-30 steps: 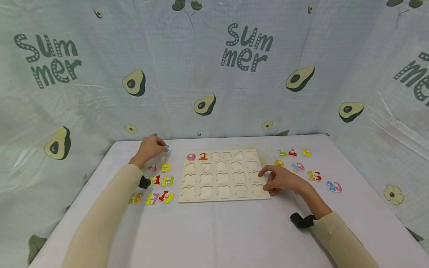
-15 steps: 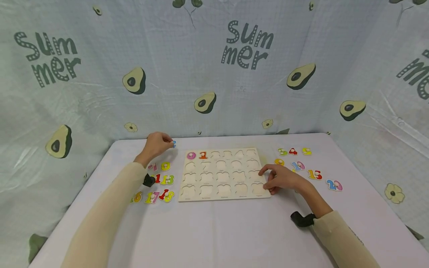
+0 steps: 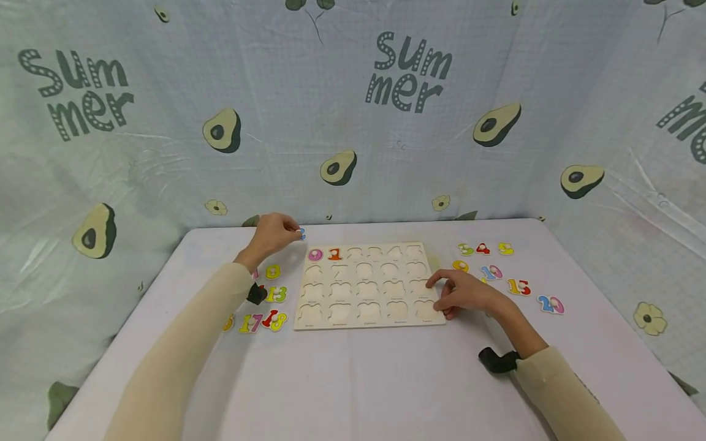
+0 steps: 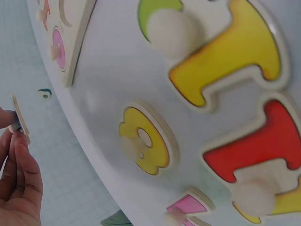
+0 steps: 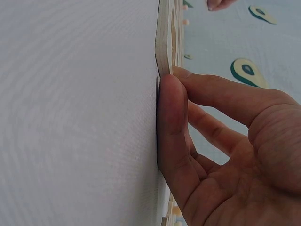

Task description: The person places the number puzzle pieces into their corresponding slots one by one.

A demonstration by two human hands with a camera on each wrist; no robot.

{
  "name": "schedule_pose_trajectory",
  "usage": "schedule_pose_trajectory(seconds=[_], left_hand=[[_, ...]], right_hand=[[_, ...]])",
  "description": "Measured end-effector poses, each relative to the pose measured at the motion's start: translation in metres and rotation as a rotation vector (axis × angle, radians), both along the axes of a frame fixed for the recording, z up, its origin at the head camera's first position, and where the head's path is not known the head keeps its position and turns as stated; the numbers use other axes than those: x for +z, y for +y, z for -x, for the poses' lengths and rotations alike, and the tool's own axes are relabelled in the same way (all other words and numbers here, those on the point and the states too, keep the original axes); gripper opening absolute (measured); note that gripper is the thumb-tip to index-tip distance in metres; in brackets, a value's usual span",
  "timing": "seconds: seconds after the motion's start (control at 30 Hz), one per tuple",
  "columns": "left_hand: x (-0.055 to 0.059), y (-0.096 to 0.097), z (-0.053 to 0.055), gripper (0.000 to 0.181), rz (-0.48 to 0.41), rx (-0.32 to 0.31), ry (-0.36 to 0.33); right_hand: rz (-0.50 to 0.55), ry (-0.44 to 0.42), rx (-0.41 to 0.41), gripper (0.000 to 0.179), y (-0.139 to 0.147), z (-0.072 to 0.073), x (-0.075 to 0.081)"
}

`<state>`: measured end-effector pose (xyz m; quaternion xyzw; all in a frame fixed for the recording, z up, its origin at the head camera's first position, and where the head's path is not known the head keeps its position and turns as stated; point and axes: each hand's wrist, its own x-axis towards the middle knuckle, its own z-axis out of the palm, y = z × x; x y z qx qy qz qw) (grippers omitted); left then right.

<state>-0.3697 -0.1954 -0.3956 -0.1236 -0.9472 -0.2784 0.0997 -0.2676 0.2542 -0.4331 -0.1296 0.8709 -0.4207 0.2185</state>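
My left hand (image 3: 274, 233) pinches a small blue number piece (image 3: 302, 233) by its knob, raised beyond the far left corner of the wooden number puzzle board (image 3: 353, 288). In the left wrist view, the piece (image 4: 19, 120) stands edge-on between thumb and fingers. A pink 0 (image 3: 315, 255) and a red 1 (image 3: 334, 254) sit in the first two recesses of the board's far row. At the board's near right corner, my right hand (image 3: 463, 292) grips the edge, with fingertips (image 5: 171, 89) against its side in the right wrist view.
Left of the board lie several knobbed number pieces, including a 13 (image 3: 276, 294), a 17 (image 3: 250, 323) and an 18 (image 3: 274, 320). More lie to its right, among them a 15 (image 3: 519, 287) and a 20 (image 3: 551, 305). A printed cloth (image 3: 276, 153) hangs behind the table.
My left hand has moved right with the blue number piece, from the table's far left toward the board's far left corner. The right hand stays at the board's edge.
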Motion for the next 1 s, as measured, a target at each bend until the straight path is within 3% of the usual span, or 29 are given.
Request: schedule_pose_trajectory(seconds=[0.4, 0.63, 1.0], left_hand=[[-0.002, 0.030, 0.005, 0.022, -0.007, -0.034, -0.043], [-0.003, 0.047, 0.003, 0.021, -0.018, -0.086, -0.058], [-0.011, 0.072, 0.007, 0.018, 0.028, -0.137, -0.064]], right_hand=[[0.003, 0.001, -0.001, 0.047, 0.001, 0.002, -0.001], [0.005, -0.007, -0.004, 0.047, 0.001, 0.003, -0.002], [0.011, -0.006, 0.009, 0.048, -0.001, 0.000, 0.002]])
